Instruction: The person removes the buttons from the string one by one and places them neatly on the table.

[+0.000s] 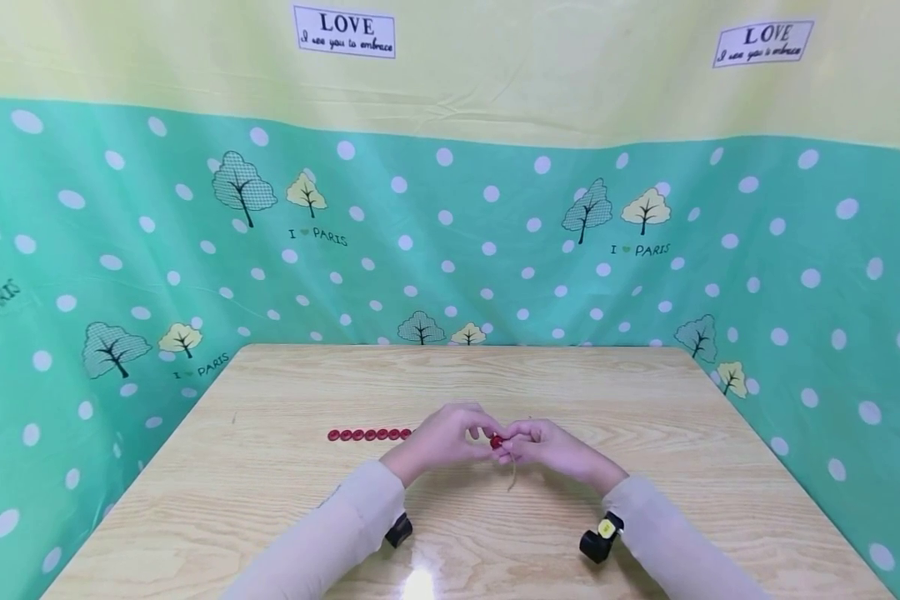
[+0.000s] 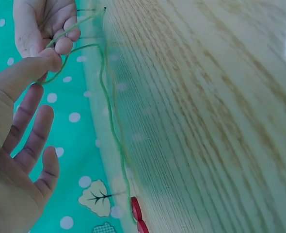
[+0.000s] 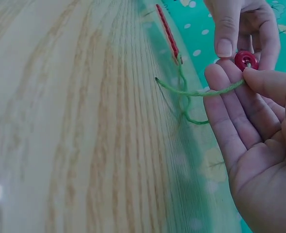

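A small round red button point(image 3: 246, 61) is between my two hands, with green string point(image 3: 196, 92) at its centre. My left hand point(image 1: 450, 433) pinches the button with thumb and index finger; its other fingers are spread in the left wrist view. My right hand point(image 1: 543, 444) pinches the string with its thumb right at the button's edge, other fingers extended. One dark-tipped string end sticks out past the right hand's fingers. The string also runs down to a straight row of red buttons point(image 1: 369, 434) left of my hands. In the left wrist view the held button is hidden.
The row lies on a light wooden table point(image 1: 307, 517). A polka-dot curtain point(image 1: 450, 225) hangs behind and beside the table. Black wrist cameras point(image 1: 596, 546) are strapped at both sleeves.
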Demonstrator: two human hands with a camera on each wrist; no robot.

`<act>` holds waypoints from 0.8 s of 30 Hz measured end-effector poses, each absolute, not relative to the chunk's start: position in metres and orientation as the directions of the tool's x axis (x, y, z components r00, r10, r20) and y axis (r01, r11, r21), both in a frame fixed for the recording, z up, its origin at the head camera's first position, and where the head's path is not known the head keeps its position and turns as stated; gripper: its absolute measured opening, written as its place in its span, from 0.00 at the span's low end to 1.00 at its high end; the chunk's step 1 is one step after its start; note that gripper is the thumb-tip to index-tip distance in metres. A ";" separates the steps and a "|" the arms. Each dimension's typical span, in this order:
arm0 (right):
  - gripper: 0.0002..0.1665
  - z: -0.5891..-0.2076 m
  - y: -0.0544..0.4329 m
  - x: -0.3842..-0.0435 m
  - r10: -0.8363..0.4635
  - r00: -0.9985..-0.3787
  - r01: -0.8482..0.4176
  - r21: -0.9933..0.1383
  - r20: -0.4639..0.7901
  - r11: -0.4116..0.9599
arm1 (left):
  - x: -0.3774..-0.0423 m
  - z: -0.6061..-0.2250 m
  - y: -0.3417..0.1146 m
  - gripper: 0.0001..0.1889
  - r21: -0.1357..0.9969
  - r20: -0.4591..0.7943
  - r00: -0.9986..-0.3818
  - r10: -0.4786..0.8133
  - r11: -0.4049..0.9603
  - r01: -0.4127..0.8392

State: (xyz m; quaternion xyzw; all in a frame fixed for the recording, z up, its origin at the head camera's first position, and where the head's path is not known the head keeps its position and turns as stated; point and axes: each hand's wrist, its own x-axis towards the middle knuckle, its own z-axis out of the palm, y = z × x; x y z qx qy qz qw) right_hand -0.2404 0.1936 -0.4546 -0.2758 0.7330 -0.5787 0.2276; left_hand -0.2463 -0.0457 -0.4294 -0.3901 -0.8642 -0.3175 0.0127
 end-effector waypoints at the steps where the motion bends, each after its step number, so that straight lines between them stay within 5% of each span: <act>1: 0.19 -0.454 0.194 -0.240 -0.670 -0.742 -0.142 -0.974 -0.014 0.177 | -0.247 -0.430 -0.046 0.15 0.539 0.267 -0.692 0.671 0.491 0.684; 24: 0.20 -0.454 0.194 -0.239 -0.690 -0.723 -0.139 -0.972 -0.031 0.189 | -0.250 -0.424 -0.050 0.13 0.498 0.231 -0.653 0.721 0.489 0.716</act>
